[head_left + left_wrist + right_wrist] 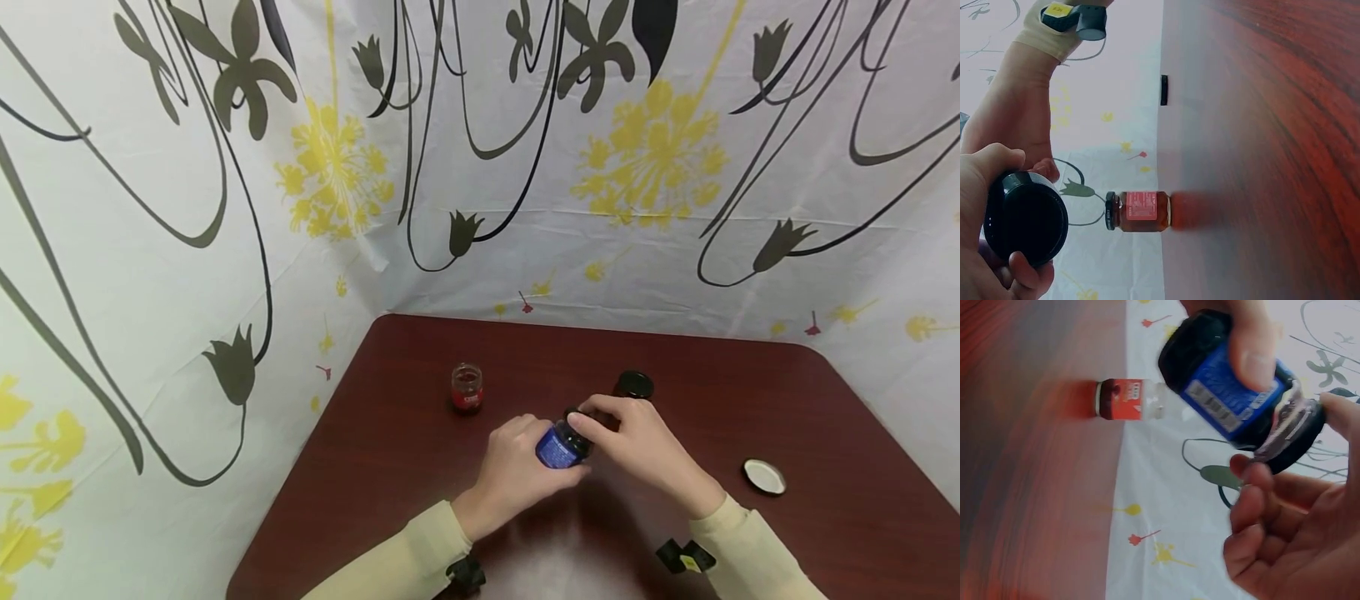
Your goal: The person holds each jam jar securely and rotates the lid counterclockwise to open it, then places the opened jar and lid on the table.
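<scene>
My left hand [517, 460] grips a dark glass jar with a blue label [557, 450], tilted above the table. At the jar's mouth, my right hand [641, 437] holds the black lid [1300, 440] between thumb and fingers. In the right wrist view the left thumb lies across the blue label, with a barcode beside it. A whitish torn band and clear glass show just under the lid. The left wrist view looks at the jar's dark round base [1032, 222]; the lid is hidden there.
A lidless jar with a red label [467, 392] stands at the back left of the dark red table [360, 500]. Behind the right hand is a jar with a black lid [633, 384], its label red [1141, 206]. A loose lid [764, 477] lies at the right, pale inside up.
</scene>
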Demonstrator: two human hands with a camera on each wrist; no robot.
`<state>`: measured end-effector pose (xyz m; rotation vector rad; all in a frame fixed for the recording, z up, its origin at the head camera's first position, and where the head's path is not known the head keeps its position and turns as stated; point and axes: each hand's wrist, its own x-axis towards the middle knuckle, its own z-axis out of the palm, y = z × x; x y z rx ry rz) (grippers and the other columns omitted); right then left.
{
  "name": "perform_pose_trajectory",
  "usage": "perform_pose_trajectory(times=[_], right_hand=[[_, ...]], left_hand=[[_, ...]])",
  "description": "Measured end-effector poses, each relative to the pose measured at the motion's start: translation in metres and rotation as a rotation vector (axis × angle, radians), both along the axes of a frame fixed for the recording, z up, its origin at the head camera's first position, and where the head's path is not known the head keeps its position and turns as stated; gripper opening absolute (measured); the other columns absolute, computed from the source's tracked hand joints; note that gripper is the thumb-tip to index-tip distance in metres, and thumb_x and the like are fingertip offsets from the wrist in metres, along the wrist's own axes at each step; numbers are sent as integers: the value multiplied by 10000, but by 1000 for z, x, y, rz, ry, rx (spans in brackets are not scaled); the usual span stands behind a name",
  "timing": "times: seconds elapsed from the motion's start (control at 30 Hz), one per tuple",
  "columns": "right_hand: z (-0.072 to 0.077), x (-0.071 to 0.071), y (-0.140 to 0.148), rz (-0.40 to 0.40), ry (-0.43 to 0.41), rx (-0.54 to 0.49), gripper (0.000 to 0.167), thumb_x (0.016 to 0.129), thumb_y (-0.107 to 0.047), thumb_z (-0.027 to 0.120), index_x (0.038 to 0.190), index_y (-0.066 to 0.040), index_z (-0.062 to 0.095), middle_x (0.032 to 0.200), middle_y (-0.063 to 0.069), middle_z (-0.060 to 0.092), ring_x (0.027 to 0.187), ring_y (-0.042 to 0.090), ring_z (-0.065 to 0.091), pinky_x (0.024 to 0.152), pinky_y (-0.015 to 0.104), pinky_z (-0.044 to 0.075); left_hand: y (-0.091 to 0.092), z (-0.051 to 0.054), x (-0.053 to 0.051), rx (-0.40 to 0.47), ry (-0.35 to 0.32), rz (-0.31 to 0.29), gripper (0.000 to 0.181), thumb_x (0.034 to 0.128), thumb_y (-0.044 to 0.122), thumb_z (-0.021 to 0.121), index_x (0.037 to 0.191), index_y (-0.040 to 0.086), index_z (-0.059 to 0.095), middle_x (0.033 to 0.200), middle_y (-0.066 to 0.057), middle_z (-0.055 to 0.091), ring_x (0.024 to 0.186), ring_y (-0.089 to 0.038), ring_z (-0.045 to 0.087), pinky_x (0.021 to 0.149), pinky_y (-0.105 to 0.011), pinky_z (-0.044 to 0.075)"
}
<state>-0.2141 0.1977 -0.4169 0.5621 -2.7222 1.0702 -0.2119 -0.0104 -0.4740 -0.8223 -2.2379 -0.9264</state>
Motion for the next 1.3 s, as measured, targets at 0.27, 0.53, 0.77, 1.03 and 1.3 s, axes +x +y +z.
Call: perform_pose_trajectory(times=[0.27, 0.53, 0.77, 1.03, 1.3], right_hand=[[10, 2, -6, -103, -9, 33, 374, 961, -643, 523, 963, -328, 725, 728, -130, 648, 615, 111, 577, 558, 314, 467], [12, 5, -16, -225, -12, 123, 497, 885, -775, 492, 855, -318, 685, 586, -80, 545, 538, 145, 517, 478, 352, 391], [7, 6, -17, -225, -2, 120, 470, 856, -780, 537, 797, -328, 653, 576, -85, 535, 518, 133, 509, 466, 343, 387], [7, 7, -17, -180, 4, 76, 427, 856, -750, 576, 812, -332, 649, 589, -89, 550, 524, 118, 518, 495, 322, 412], [8, 7, -14, -134, -19, 53, 389, 863, -727, 593, 859, -345, 663, 616, -88, 572, 545, 121, 527, 515, 315, 434]], left_hand=[[1, -3, -2, -21, 17, 28, 514, 745, 604, 808, 952, 146, 699, 813, 105, 600, 727, -7, 513, 629, -151, 453], [3, -3, -2, -56, 79, 54, 511, 712, 579, 840, 931, 143, 692, 807, 89, 607, 721, -41, 527, 630, -186, 472], [3, -5, 0, -68, 83, 67, 520, 712, 596, 836, 911, 135, 701, 779, 84, 607, 708, -31, 524, 620, -164, 465], [2, -2, 2, -58, 61, 63, 522, 702, 594, 845, 922, 144, 700, 786, 92, 607, 707, -33, 529, 617, -184, 468], [2, 0, 3, -47, 34, 54, 523, 707, 598, 845, 937, 150, 705, 794, 97, 606, 714, -23, 533, 617, -174, 465]])
